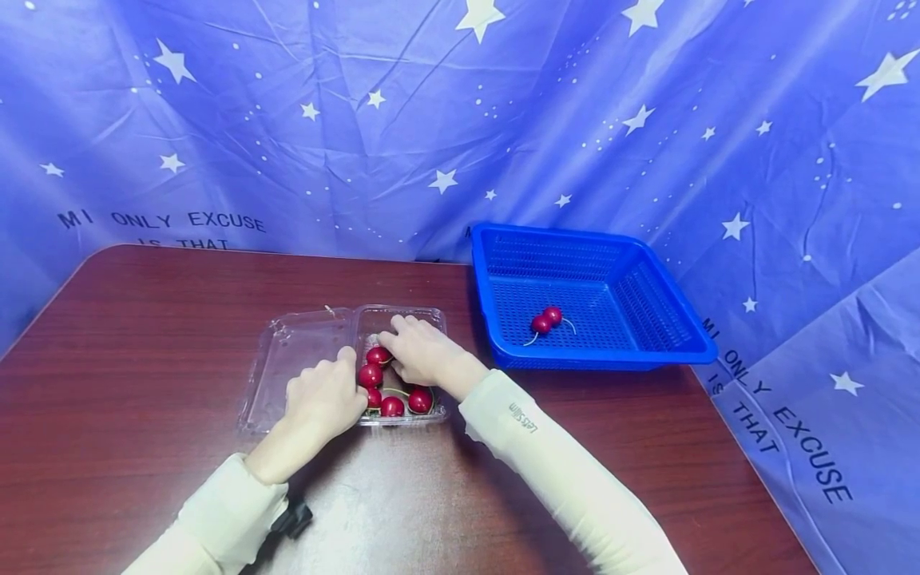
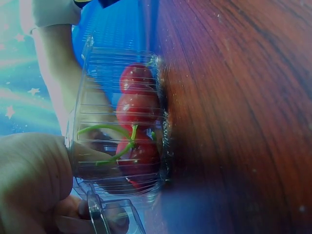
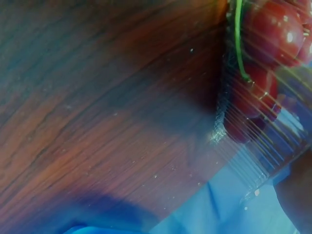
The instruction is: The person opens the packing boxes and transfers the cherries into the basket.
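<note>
A clear plastic box [image 1: 436,315] lies with its lid [image 1: 298,363] folded out to the left. Several red cherries [image 1: 392,407] with green stems sit in it, mostly along the near and left sides. My left hand [image 1: 323,397] grips the box at the side where the lid joins; in the left wrist view, its thumb and fingers close around the plastic edge. Over the far right wall, my right hand [image 1: 426,351] reaches into the box with bent fingers beside the upper cherry [image 1: 378,356]. Whether its fingertips pinch a cherry is hidden.
To the right of the box stands a blue perforated basket [image 1: 491,311], with two stemmed cherries [image 1: 541,324] on its floor. Both rest on a dark red wooden table [image 1: 165,335]. A blue star-printed cloth [image 1: 402,144] hangs behind and at the right.
</note>
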Demonstrator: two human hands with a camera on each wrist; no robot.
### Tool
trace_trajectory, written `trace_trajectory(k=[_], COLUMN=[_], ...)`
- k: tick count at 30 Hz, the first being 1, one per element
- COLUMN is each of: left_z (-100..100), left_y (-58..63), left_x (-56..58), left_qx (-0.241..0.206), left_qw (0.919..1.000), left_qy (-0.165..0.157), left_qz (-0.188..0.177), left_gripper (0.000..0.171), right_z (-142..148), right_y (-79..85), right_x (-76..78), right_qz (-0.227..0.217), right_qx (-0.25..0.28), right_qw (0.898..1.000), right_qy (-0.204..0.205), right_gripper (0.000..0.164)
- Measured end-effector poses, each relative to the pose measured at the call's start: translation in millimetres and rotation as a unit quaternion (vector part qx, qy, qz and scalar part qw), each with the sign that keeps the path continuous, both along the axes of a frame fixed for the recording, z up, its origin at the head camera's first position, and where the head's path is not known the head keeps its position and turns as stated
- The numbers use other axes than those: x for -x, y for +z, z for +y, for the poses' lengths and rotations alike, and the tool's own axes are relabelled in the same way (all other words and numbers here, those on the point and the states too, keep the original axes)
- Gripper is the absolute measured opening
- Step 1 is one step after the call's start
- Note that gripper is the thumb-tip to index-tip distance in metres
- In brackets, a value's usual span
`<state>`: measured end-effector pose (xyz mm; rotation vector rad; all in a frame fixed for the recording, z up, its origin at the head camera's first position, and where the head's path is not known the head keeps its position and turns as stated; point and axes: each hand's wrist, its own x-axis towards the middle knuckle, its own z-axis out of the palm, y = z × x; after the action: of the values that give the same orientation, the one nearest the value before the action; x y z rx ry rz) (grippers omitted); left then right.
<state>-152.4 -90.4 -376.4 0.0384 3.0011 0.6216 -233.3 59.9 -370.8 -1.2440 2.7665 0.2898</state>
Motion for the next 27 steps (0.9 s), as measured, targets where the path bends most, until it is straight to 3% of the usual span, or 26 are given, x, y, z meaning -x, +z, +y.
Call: trace_trajectory(k=[14,22,27], left_z=[0.1,-0.1,-0.4], left_y=[-0.5,-1.0,-1.9], left_x=[0.4,0.6,1.4], left_qx=[0.002,0.0,-0.001], left_qw=[1.0,1.0,1.0], left_qy=[-0.001,-0.002,0.0], left_qz=[0.004,0.001,-0.001], left_gripper=[0.024,0.024,0.026], right_z=[4.2,5.6,5.1], right_y=[-1.0,-4.7,-4.5], right_x=[-3.5,-1.3,-0.3], right_qz=[0.026,0.0,-0.015], right_qx=[-0.014,0.039,0.042], right_qw=[1.0,0.999,0.999], right_qy=[0.006,-0.012,-0.015], right_gripper=[0.031,0.026,0.029])
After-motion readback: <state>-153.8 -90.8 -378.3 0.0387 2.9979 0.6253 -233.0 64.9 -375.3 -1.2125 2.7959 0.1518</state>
